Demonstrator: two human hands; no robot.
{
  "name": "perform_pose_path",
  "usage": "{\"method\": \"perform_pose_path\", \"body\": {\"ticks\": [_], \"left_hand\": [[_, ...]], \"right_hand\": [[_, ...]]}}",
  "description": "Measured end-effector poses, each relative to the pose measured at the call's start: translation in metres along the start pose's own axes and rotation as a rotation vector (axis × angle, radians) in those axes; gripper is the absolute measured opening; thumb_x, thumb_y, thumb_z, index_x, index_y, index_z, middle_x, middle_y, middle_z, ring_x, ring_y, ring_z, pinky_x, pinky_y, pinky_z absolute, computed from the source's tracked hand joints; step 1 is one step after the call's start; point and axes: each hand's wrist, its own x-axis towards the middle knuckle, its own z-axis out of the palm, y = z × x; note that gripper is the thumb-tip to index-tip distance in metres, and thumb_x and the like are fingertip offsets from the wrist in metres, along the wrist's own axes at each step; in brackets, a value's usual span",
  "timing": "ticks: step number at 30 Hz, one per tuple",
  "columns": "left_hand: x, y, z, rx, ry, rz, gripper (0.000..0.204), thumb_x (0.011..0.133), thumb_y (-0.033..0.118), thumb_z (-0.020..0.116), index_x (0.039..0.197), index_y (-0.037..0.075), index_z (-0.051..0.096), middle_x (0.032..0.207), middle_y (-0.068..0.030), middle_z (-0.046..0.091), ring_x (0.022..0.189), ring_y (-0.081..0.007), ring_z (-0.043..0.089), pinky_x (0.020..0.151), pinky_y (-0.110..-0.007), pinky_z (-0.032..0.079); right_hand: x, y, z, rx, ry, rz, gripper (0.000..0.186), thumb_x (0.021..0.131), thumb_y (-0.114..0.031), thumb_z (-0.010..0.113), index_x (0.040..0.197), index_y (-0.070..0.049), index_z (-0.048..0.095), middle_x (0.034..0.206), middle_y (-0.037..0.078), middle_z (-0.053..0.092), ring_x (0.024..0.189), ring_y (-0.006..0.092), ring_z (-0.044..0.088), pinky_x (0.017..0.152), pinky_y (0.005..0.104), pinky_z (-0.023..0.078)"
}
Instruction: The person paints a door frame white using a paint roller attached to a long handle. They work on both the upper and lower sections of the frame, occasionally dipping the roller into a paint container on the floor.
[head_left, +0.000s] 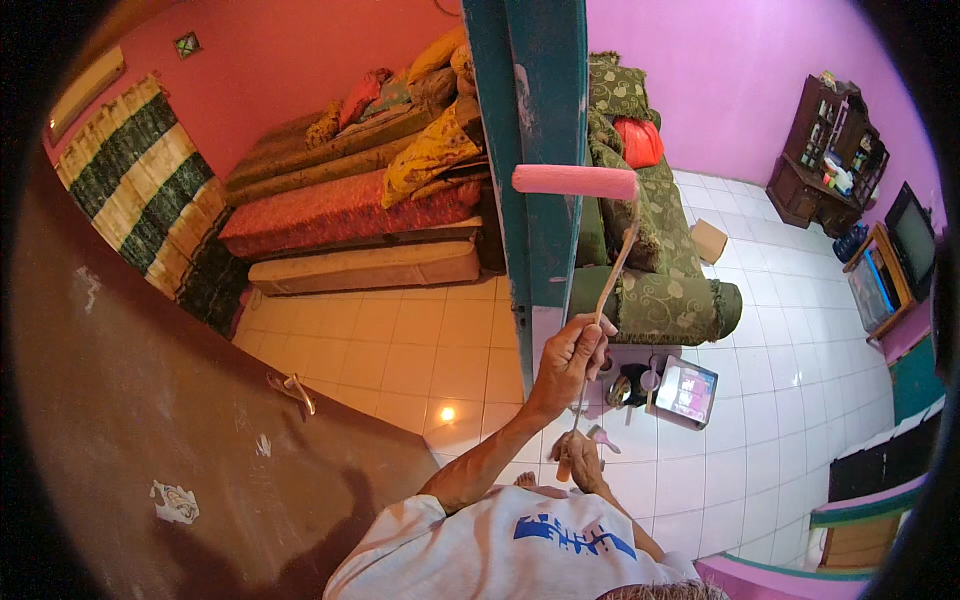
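I hold a paint roller with both hands. Its pink sleeve (pixel 575 181) is raised across the teal door frame (pixel 545 90); whether it touches the frame I cannot tell. My left hand (pixel 572 362) is closed round the bent metal rod, partway up. Lower down, my right hand (pixel 580 458) grips near the orange handle, whose end shows below the fingers. On the tiles just beyond the right hand lies a paint brush (pixel 603 438) with a pinkish head. Close by stand a dark bag-like bundle (pixel 628 385) and a pale rectangular tub (pixel 686 390).
A brown door (pixel 180 400) with a metal handle (pixel 292 393) stands open at my left. Stacked mattresses (pixel 350 210) fill the orange room. On the right are a green patterned sofa (pixel 660 310), a cardboard box (pixel 708 241), a dark wooden cabinet (pixel 815 170) and a television (pixel 910 240).
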Motion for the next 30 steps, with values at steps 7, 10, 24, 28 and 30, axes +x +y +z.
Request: {"method": "perform_pose_path", "body": {"ticks": [7, 10, 24, 28, 30], "left_hand": [[0.002, -0.013, -0.011, 0.025, 0.028, -0.070, 0.032, 0.106, 0.033, 0.043, 0.110, 0.005, 0.057, 0.070, 0.0019, 0.045, 0.056, -0.0047, 0.044, 0.049, -0.020, 0.039], [0.005, -0.014, -0.015, 0.017, 0.016, -0.087, 0.032, 0.106, 0.033, 0.043, 0.110, 0.005, 0.057, 0.070, 0.0020, 0.045, 0.055, -0.0047, 0.044, 0.049, -0.020, 0.040], [0.012, -0.021, -0.032, 0.082, 0.102, -0.062, 0.031, 0.106, 0.031, 0.044, 0.107, 0.003, 0.059, 0.063, 0.0035, 0.043, 0.054, -0.0038, 0.040, 0.048, -0.020, 0.035], [0.025, -0.009, -0.026, 0.086, 0.091, -0.051, 0.029, 0.106, 0.029, 0.044, 0.109, 0.003, 0.059, 0.063, 0.0037, 0.042, 0.054, -0.0037, 0.040, 0.047, -0.021, 0.034], [0.035, 0.002, -0.023, 0.083, 0.084, -0.002, 0.029, 0.106, 0.028, 0.045, 0.110, 0.003, 0.059, 0.063, 0.0038, 0.042, 0.054, -0.0037, 0.040, 0.046, -0.021, 0.034]], "right_hand": [[-0.008, 0.019, 0.012, 0.185, 0.057, 0.241, 0.073, 0.093, -0.072, 0.038, 0.071, -0.004, 0.054, 0.063, 0.006, 0.052, 0.053, 0.0137, 0.050, 0.045, 0.0266, 0.038], [-0.005, 0.021, 0.018, 0.164, 0.072, 0.233, 0.074, 0.093, -0.072, 0.038, 0.068, -0.005, 0.052, 0.061, 0.005, 0.051, 0.050, 0.0129, 0.047, 0.044, 0.0265, 0.036], [0.014, 0.032, 0.034, 0.220, 0.087, 0.147, 0.066, 0.099, -0.062, 0.040, 0.066, -0.005, 0.048, 0.060, 0.005, 0.049, 0.048, 0.0124, 0.043, 0.044, 0.0255, 0.034], [0.025, 0.021, 0.029, 0.099, 0.089, 0.092, 0.066, 0.101, -0.058, 0.036, 0.065, -0.004, 0.047, 0.057, 0.005, 0.047, 0.046, 0.0119, 0.042, 0.043, 0.0262, 0.033], [0.036, 0.002, 0.031, 0.069, 0.107, 0.014, 0.067, 0.102, -0.057, 0.034, 0.063, -0.004, 0.047, 0.055, 0.005, 0.047, 0.045, 0.0116, 0.041, 0.042, 0.0266, 0.032]]}}
